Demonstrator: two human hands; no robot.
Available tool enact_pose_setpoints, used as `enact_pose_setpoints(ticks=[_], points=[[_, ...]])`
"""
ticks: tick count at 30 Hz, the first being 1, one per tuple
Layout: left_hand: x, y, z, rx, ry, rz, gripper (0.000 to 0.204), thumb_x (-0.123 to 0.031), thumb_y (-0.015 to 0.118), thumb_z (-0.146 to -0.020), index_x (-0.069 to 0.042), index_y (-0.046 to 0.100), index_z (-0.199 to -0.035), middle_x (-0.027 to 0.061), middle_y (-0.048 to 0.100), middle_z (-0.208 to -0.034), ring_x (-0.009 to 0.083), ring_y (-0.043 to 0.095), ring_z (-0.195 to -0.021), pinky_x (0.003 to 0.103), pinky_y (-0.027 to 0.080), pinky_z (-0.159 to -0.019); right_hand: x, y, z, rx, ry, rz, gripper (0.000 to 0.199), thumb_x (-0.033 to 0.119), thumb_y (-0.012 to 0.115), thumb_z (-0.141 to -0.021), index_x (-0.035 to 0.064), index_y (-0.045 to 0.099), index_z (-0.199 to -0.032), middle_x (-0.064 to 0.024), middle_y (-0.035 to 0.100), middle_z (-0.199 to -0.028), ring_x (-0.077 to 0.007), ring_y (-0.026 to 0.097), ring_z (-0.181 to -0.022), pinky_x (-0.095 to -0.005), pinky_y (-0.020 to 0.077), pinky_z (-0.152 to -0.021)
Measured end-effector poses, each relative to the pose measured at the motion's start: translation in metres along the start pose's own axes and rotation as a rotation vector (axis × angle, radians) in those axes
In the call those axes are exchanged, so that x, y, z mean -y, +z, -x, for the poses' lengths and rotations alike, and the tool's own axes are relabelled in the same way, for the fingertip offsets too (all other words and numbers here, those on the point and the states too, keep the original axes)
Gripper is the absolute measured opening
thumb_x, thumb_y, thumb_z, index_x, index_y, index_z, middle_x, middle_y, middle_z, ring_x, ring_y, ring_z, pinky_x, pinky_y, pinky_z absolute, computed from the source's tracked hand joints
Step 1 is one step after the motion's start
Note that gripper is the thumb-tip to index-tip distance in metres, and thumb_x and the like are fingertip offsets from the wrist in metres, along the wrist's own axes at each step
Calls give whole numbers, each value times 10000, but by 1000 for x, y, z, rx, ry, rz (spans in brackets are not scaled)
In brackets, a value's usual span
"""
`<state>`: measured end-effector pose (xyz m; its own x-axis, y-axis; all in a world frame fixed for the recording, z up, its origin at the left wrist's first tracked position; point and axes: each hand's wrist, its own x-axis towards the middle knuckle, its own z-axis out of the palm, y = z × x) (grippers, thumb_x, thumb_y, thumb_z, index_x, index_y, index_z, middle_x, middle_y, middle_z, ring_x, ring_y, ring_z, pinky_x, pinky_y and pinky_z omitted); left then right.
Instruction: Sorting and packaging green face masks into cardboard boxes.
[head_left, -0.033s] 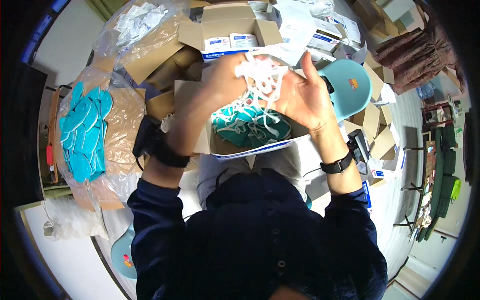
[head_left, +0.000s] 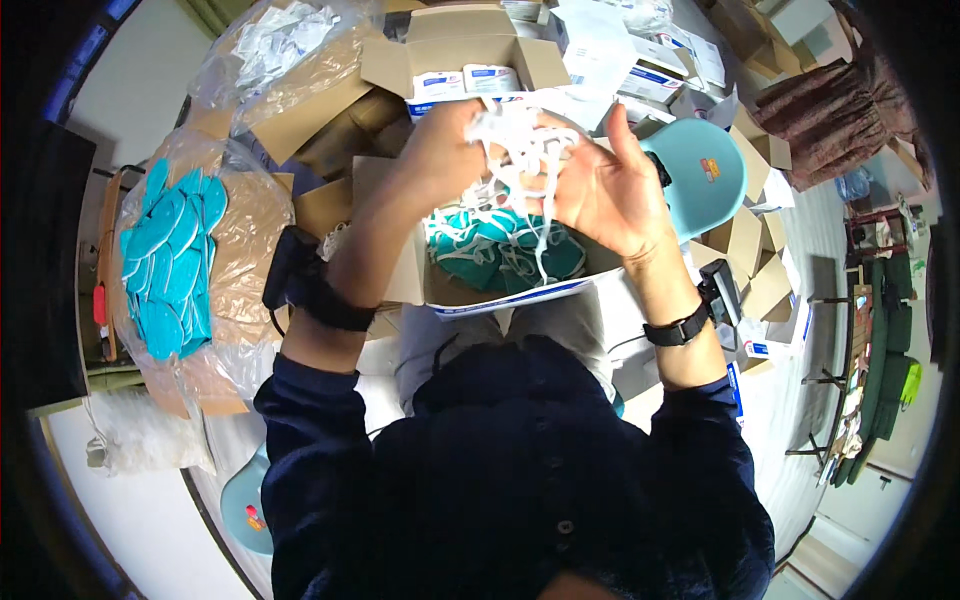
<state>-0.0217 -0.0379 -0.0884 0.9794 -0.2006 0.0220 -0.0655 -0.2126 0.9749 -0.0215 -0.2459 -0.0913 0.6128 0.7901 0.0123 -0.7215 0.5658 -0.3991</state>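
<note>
A tangled bunch of white straps [head_left: 520, 150] hangs between my hands. My left hand [head_left: 445, 150], seen from the back, is closed on the bunch's left side; its fingertips are hidden. My right hand [head_left: 615, 200] is open, palm showing and thumb stretched up, with strap loops hanging against its fingers. Below both hands stands an open cardboard box [head_left: 405, 270] holding several teal pieces [head_left: 490, 255] with white straps, which look like face masks. One strap dangles down into it.
Behind is an open carton [head_left: 460, 25] with white packets [head_left: 490, 78]. Teal oval pieces [head_left: 170, 265] lie piled on plastic over a box at left. A light-blue stool [head_left: 710, 180] stands at right, with loose cartons [head_left: 735, 235] beside it. Another blue stool [head_left: 245, 505] is at lower left.
The strap bunch has shifted and spread slightly, with one loop now hanging lower over the box. My hands have barely moved.
</note>
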Motion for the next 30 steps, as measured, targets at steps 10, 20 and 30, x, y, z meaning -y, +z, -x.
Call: enact_pose_setpoints(ticks=[10, 20, 30], points=[[2, -70, 23, -166, 719, -551, 137, -125, 529, -889, -73, 600, -994, 66, 640, -980, 187, 628, -902, 278, 501, -792, -7, 16, -12, -63, 22, 307, 743, 568, 327, -969, -52, 386, -1375, -237, 478, -1364, -344, 481, -1264, -424, 473, -974], [-25, -135, 98, -514, 126, 673, 196, -273, 624, -885, -96, 608, -967, 48, 630, -889, 149, 619, -842, 266, 497, -711, -18, -1, -24, -151, 194, 493, 488, 350, 413, -1016, -61, 511, -1260, -139, 660, -1054, -119, 614, -794, -166, 383, -496], [106, -176, 145, -636, -290, -95, 358, -259, 725, -811, -30, 615, -1064, 57, 658, -877, 153, 609, -763, 312, 490, -669, 3, -11, -35, -443, 172, 871, 347, 243, 477, -996, -40, 588, -1162, -105, 692, -967, -100, 641, -745, -177, 387, -533]])
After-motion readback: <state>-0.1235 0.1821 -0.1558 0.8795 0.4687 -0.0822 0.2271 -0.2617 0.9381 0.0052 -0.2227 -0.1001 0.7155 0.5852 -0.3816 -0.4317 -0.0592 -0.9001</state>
